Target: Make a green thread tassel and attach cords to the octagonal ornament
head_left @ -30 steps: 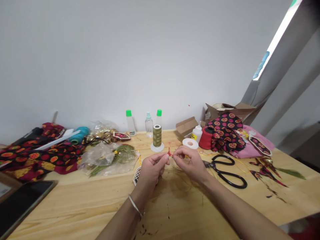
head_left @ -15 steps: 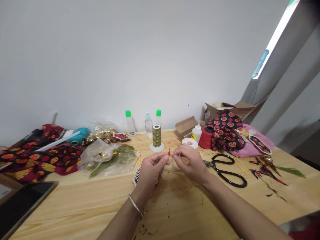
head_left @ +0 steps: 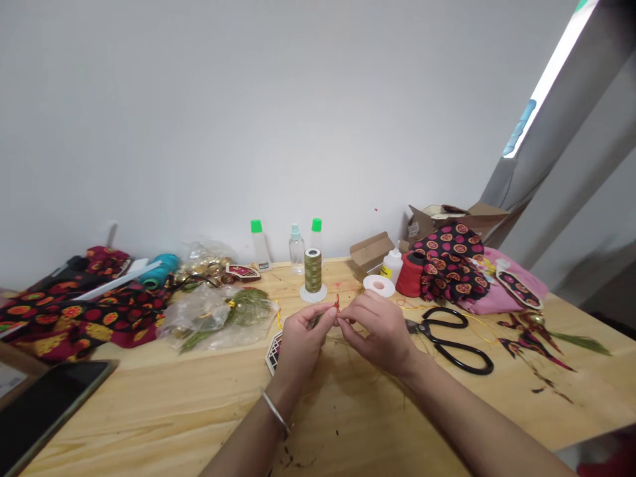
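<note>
My left hand (head_left: 308, 334) is closed in a pinch around a small red cord (head_left: 338, 303), whose end sticks up between the fingertips. Pressed close from the other side, my right hand (head_left: 375, 328) also pinches the cord low down. Partly covered by my left hand is a patterned octagonal piece (head_left: 273, 354) with a pale border, a yellow cord (head_left: 278, 313) beside it. Thin strands lie under my hands on the wood. Black-handled scissors (head_left: 437, 334) rest just right of my right hand, their blades partly hidden by it.
Behind my hands stand an olive thread spool (head_left: 313, 271), bottles (head_left: 297, 248), a white glue bottle (head_left: 391, 265) and red thread (head_left: 410, 275). Patterned fabric (head_left: 454, 262) lies right; a plastic bag (head_left: 199, 308), teal thread (head_left: 161, 270) and a phone (head_left: 50, 411) lie left.
My right fingers have drawn in closer to the left fingertips and curled more around the red cord. The view has shifted slightly; the things on the table stay put.
</note>
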Tool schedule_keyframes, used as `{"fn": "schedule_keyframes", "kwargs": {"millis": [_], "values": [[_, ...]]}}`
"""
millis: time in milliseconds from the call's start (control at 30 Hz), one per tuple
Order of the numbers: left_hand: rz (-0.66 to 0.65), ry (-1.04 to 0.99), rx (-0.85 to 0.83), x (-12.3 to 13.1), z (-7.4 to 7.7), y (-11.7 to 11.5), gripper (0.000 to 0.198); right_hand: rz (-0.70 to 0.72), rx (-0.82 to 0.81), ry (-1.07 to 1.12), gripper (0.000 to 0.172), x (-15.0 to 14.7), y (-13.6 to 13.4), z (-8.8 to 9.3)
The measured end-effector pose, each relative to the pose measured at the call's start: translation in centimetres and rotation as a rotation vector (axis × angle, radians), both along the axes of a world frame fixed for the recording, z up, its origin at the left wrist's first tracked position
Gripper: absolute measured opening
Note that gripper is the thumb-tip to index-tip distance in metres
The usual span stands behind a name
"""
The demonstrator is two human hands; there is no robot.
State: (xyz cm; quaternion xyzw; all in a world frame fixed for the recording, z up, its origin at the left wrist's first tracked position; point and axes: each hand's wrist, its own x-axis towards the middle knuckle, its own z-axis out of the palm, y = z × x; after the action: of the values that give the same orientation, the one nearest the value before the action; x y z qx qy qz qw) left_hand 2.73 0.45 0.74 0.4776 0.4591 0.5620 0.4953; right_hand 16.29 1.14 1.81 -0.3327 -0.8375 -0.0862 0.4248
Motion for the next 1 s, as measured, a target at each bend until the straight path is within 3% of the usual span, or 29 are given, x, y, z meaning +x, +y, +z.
{"fn": "schedule_keyframes", "kwargs": {"millis": [200,400,533,700,867,1000], "values": [[0.026,-0.058,-0.045,0.1,0.3,-0.1,0.025,0.005,0.006,0.018,0.014,-0.1,-0.2,0.2],[-0.091,-0.22,-0.109,0.1,0.2,0.1,0.028,-0.02,0.047,-0.09,0.016,-0.3,-0.2,0.1],[-0.179,-0.309,-0.122,0.0,0.0,0.2,0.021,0.05,0.014,-0.066,0.015,-0.3,-0.2,-0.2],[-0.184,-0.269,-0.113,0.0,-0.1,0.1,0.022,0.14,-0.056,0.096,0.015,0.2,-0.1,-0.2],[-0.082,-0.194,-0.128,0.2,0.2,0.2,0.027,0.05,-0.034,0.29,0.026,1.3,0.5,0.7],[0.003,-0.134,-0.096,0.1,0.2,0.4,0.034,-0.128,-0.115,0.342,0.018,4.8,0.3,2.6]]}}
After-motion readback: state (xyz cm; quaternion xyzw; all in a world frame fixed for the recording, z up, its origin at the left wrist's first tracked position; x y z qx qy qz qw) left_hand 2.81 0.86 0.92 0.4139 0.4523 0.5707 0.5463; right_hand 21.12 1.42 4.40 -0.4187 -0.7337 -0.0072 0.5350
